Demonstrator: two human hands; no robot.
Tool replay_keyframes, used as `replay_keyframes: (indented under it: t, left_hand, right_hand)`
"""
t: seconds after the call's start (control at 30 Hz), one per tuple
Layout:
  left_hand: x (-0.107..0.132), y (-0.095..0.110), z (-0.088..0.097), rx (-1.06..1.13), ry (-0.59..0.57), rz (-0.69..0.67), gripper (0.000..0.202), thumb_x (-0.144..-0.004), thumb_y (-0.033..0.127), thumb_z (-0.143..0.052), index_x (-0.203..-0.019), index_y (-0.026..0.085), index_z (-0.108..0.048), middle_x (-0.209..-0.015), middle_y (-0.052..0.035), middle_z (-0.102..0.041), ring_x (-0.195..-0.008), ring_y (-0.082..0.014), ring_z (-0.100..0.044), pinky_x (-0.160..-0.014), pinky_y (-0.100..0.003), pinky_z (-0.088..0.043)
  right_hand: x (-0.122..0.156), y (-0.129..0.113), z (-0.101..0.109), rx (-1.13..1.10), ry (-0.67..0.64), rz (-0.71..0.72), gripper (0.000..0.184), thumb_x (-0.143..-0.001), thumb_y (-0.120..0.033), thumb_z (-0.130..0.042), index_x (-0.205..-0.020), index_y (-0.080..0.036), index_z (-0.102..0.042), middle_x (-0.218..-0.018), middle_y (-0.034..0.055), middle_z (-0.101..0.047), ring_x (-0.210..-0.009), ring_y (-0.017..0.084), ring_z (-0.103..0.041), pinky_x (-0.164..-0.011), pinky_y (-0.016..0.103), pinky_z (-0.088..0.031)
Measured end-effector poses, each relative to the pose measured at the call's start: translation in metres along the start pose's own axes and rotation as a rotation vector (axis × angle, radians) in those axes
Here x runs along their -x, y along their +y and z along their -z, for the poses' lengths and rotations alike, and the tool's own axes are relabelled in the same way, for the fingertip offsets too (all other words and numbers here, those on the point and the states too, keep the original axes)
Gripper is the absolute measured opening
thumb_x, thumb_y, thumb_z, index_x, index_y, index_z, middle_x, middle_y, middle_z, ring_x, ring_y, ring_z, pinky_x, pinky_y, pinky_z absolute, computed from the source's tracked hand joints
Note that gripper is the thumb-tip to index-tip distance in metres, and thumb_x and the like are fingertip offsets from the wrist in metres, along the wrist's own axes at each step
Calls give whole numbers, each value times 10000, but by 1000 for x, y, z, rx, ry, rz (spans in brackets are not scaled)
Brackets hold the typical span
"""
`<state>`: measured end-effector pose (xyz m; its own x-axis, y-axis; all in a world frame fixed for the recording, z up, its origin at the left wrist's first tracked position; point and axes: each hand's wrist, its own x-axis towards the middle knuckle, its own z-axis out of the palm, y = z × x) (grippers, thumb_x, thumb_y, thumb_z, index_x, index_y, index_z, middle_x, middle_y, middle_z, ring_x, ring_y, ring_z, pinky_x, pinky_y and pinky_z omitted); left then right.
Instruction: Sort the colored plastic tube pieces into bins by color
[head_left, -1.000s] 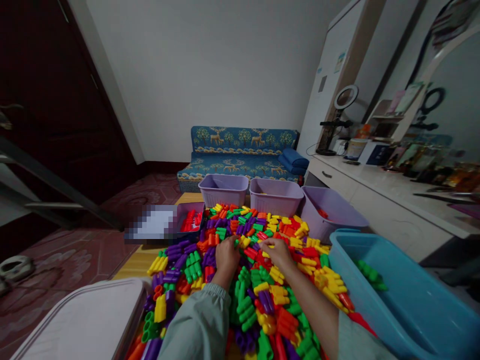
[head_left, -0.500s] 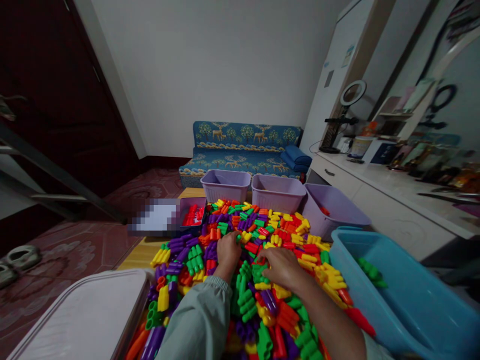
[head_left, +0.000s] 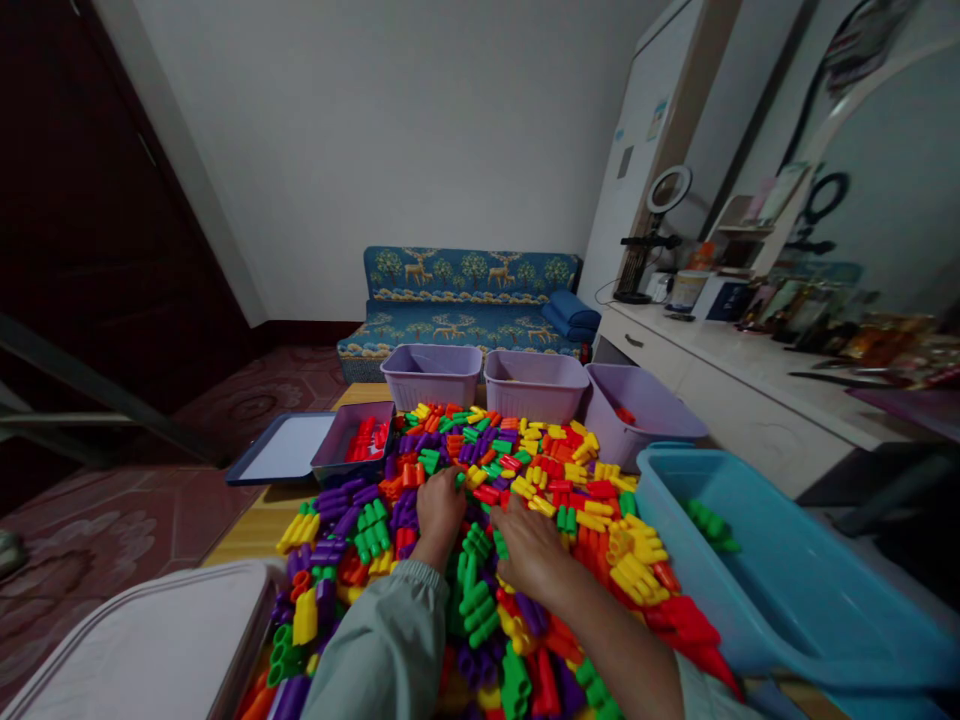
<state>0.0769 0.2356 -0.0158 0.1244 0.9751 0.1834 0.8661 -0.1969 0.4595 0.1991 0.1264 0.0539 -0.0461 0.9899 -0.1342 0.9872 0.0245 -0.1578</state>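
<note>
A thick spread of plastic building blocks (head_left: 480,600) in green, purple, yellow, red and orange covers the table, shaped like joined tubes. My left hand (head_left: 441,508) is closed over the middle of the pile, with a bit of a green block (head_left: 460,481) showing at its fingertips. Just to its right, my right hand (head_left: 531,548) bends its fingers down, and a second green block (head_left: 500,544) peeks out between thumb and fingers. Both hands partly hide the pieces under them.
Three lilac bins, a left one (head_left: 431,380), a middle one (head_left: 536,388) and a right one (head_left: 637,415), line the far edge. A blue tub (head_left: 795,600) holding green blocks stands right. At left are a small box (head_left: 330,455) with red blocks, its lid-like tray (head_left: 281,450) and a white lid (head_left: 150,650).
The view has turned slightly right, so the scene sits further left. My right hand has drawn closer to my left hand, its fingers now more curled around a green block.
</note>
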Motion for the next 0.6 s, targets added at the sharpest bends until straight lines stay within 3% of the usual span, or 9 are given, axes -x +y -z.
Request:
replay_keyframes:
  t: [0.1, 0.2, 0.3, 0.37, 0.43, 0.5, 0.6]
  left_hand:
    - [0, -1, -1, -10, 16, -16, 303, -843, 231, -524, -1124, 233, -636, -1099, -53, -691, -1000, -193, -630, -802, -259, -430]
    - [0, -2, -2, -25, 25, -20, 306, -850, 243, -503, -1127, 242, -635, -1071, -53, -700, -973, -199, -638, -769, -266, -431]
    - [0, -2, -3, -42, 27, -23, 314, -855, 257, -490, -1134, 239, -633, -1068, -55, -701, -948, -202, -645, -750, -269, -432]
    - [0, -3, -3, -50, 26, -28, 308, -859, 268, -485, -1124, 239, -639, -1064, -55, -703, -938, -205, -649, -744, -271, -432]
    - [0, -3, -3, -50, 26, -35, 302, -865, 275, -478, -1116, 241, -643, -1055, -54, -706, -939, -208, -649, -742, -272, -433]
    - [0, -3, -2, -50, 20, -39, 298, -868, 276, -475, -1108, 241, -647, -1047, -54, -709, -943, -211, -649, -737, -274, -434]
    - [0, -2, -1, -53, 12, -41, 300, -871, 277, -472, -1116, 241, -643, -1058, -55, -707, -959, -213, -646, -743, -276, -435]
  right_hand:
    - [-1, 5, -8, -69, 32, -2, 546, -594, -156, -643, -1133, -195, -560, -1109, 118, -607, -957, 255, -612, -788, 339, -452]
    - [-7, 13, -19, -287, 154, -58, 397, -618, -138, -606, -1010, -201, -595, -915, 53, -671, -894, 226, -627, -788, 319, -452]
    - [-16, 25, -29, -723, 341, -100, 191, -664, -218, -628, -854, -201, -635, -872, 26, -688, -883, 201, -630, -793, 293, -463]
    - [-21, 35, -31, -1117, 426, -167, 202, -705, -362, -642, -812, -190, -640, -800, 25, -683, -805, 194, -641, -684, 275, -491]
    - [-24, 48, -25, -1507, 490, -325, 323, -720, -504, -623, -794, -189, -620, -657, 12, -637, -650, 180, -627, -502, 253, -465]
    - [-23, 65, -11, -1809, 596, -460, 341, -729, -547, -605, -748, -208, -572, -577, -7, -583, -571, 164, -601, -421, 237, -433]
    - [-14, 98, 18, -2057, 859, -382, 275, -769, -495, -559, -708, -231, -508, -665, 7, -611, -725, 171, -638, -567, 281, -532]
